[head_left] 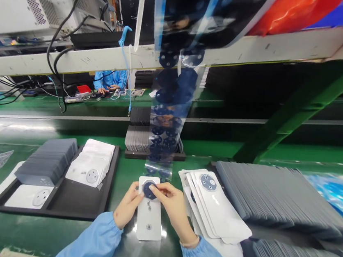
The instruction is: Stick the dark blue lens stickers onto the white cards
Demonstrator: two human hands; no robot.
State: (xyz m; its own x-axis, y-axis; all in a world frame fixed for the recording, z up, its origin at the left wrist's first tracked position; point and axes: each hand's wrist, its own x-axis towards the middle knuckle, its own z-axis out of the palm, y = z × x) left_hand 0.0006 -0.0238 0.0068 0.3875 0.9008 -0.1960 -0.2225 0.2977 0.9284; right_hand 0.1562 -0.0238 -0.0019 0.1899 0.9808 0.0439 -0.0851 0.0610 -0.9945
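A white phone back cover point(148, 225) lies in front of me on the green bench, its round camera area at the far end. My left hand point(127, 207) grips the cover's left edge near the top, thumb beside the round area. With thumb and fingers, my right hand point(175, 205) holds a dark round camera sticker point(149, 188) over that area; whether it is fully stuck down I cannot tell. Just beyond hangs a clear strip of dark round stickers point(168, 120). To the right lies a fanned pile of white covers point(212, 207) with dark camera circles.
On the left a black tray point(76, 206) holds white covers point(91, 162) and grey sheets point(48, 160). Stacks of grey sheets point(263, 192) stand at right, and another rack point(136, 139) behind. A white beam point(105, 61) crosses overhead. A co-worker in blue point(110, 80) sits across the bench.
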